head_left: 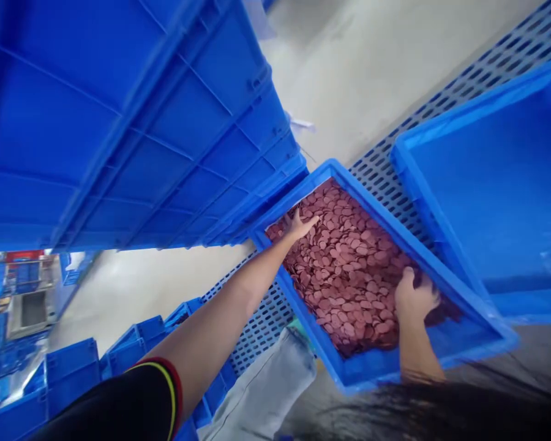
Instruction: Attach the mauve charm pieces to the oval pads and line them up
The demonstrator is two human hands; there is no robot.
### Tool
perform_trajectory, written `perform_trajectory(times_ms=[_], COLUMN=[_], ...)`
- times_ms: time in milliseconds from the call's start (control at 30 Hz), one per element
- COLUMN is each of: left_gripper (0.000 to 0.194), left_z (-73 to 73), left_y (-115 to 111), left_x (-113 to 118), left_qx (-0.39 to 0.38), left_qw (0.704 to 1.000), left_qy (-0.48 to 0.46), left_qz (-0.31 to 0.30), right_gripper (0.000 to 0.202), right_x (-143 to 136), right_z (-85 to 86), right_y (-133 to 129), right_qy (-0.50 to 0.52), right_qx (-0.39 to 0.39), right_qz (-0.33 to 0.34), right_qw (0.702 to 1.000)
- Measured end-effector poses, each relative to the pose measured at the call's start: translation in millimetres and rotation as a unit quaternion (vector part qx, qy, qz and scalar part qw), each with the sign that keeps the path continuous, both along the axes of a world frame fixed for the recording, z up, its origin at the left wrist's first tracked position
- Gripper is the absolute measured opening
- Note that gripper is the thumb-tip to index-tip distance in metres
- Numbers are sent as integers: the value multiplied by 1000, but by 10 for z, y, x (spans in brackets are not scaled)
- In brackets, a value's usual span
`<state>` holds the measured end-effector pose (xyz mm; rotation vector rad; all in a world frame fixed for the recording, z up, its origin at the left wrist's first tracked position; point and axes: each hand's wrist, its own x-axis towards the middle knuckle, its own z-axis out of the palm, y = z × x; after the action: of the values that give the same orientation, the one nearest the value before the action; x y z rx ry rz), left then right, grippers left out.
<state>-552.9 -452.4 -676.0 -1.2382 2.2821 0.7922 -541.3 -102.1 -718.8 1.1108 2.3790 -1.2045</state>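
Note:
Many flat, oval, reddish-brown pieces (349,263) fill most of a blue crate (376,211), whose near right end shows bare blue bottom. My left hand (299,226) reaches in at the far left end, fingers spread and partly sunk among the pieces, thumb pointing right. At the right side of the crate, my right hand (416,297) rests on the pieces by the wall, its thumb apart from the fingers. The fingertips of this hand are partly hidden in shadow and pieces.
Stacked blue crates (165,122) rise on the left, right against the filled crate. A second blue crate (500,184) lies to the right. Beneath is a perforated blue-grey platform (386,177). More blue crates (73,367) stand at lower left, near my grey-clad leg (266,386).

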Motion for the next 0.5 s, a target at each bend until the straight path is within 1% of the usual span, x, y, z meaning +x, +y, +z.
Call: perform_trajectory(times_ms=[33, 67, 133, 233, 367, 433, 500], left_gripper=[117, 120, 117, 101, 84, 76, 66], left_z=[-125, -214, -316, -384, -453, -480, -498], left_y=[-39, -55, -13, 205, 540, 626, 665], left_x=[-16, -18, -8, -17, -76, -88, -74], left_qx=[-6, -13, -24, -22, -6, 0, 12], left_qw=[1000, 1000, 1000, 999, 998, 997, 995], left_qy=[-8, -11, -4, 26, 60, 78, 96], left_qz=[8, 13, 12, -11, -18, -8, 5], right_gripper=[43, 42, 37, 34, 40, 45, 49], right_x=[7, 4, -31, -109, -137, -139, -151], right_z=[-115, -201, -320, -409, -427, -443, -481], right_y=[-30, -74, -182, -309, -392, -476, -610], right_qy=[-6, -10, -16, -27, -48, -46, -34], right_qx=[11, 16, 21, 31, 6, -20, -47], right_qz=[23, 42, 61, 52, 38, 35, 31], right_qw=[1000, 999, 998, 998, 998, 998, 998])
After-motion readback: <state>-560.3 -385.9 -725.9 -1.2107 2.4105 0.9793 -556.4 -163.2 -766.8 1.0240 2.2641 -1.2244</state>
